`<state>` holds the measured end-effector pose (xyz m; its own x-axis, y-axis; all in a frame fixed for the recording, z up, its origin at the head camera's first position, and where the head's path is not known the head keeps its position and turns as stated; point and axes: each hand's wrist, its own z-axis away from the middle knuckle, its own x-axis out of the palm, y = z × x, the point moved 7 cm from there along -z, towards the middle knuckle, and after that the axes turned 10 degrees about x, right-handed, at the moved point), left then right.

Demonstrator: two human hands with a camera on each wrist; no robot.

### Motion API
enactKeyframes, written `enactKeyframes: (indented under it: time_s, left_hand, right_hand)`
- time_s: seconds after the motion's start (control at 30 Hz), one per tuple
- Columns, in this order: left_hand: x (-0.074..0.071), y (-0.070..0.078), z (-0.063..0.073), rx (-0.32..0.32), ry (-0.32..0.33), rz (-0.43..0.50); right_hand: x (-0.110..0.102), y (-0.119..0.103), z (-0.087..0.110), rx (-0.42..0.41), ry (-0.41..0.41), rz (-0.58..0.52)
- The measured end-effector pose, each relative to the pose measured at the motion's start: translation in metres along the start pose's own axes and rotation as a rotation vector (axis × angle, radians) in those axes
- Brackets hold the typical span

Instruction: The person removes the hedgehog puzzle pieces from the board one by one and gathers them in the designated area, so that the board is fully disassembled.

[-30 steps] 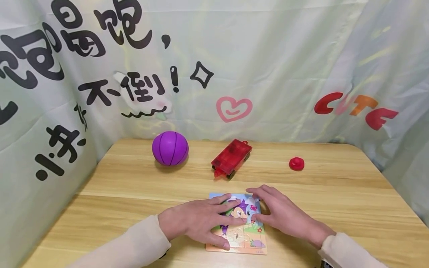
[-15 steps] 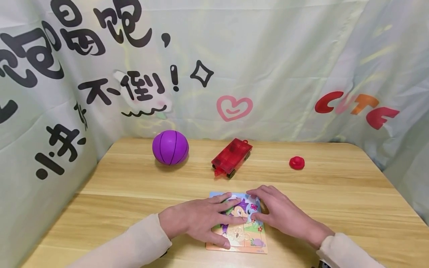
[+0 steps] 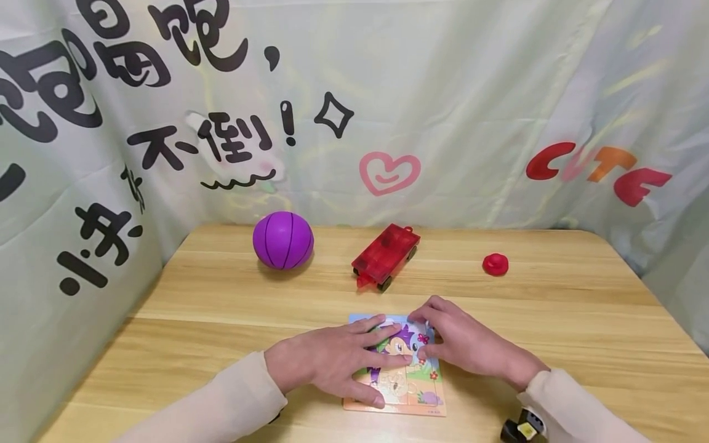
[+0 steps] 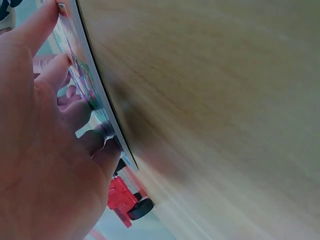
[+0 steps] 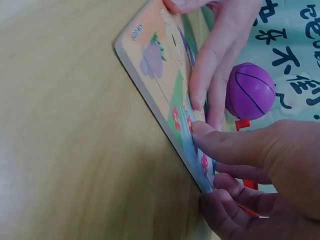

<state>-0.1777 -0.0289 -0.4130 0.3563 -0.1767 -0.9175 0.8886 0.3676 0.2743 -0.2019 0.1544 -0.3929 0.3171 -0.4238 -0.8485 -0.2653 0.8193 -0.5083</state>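
Note:
A square picture jigsaw puzzle (image 3: 426, 399) in a thin tray lies on the wooden table, showing a purple-haired cartoon figure and flowers. My left hand (image 3: 332, 359) rests across its left half and middle, fingers spread and nearly straight, covering part of the picture. At the far right corner, my right hand (image 3: 465, 343) has its fingers bent over the edge. The right wrist view shows the right thumb (image 5: 210, 137) pressing on the picture near the red flowers, with the other fingers (image 5: 220, 210) curled at the board's edge.
Toward the back of the table stand a purple ball (image 3: 283, 240), a red see-through toy wagon (image 3: 386, 255) with black wheels, and a small red hat-shaped piece (image 3: 495, 264). A printed curtain (image 3: 471, 92) hangs behind and along the sides.
The head view has shifted slightly, moving the table's things up in the picture. My right fingertips have drawn a little closer to the thumb. The left hand keeps its place on the puzzle.

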Motion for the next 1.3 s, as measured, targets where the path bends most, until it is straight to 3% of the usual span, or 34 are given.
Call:
enactKeyframes:
  time_s: [0.27,0.6,0.77,1.03,1.3]
  left_hand:
    - [0.001,-0.001,0.000,-0.002,0.009,0.014]
    - [0.002,0.000,0.001,0.002,0.001,0.026]
    - [0.000,0.000,0.002,-0.004,-0.001,0.026]
    - [-0.001,0.000,0.001,-0.012,0.005,0.020]
    - [0.000,-0.001,0.002,-0.021,0.004,0.021]
  right_hand:
    - [0.003,0.002,-0.002,-0.019,-0.044,-0.059]
    - [-0.001,-0.001,0.003,0.077,0.060,0.078]
    - [-0.002,-0.005,0.005,0.063,0.070,0.119]
    - [-0.006,-0.003,-0.006,0.026,-0.005,0.070]
    - [-0.005,-0.001,-0.014,0.050,-0.074,0.050]
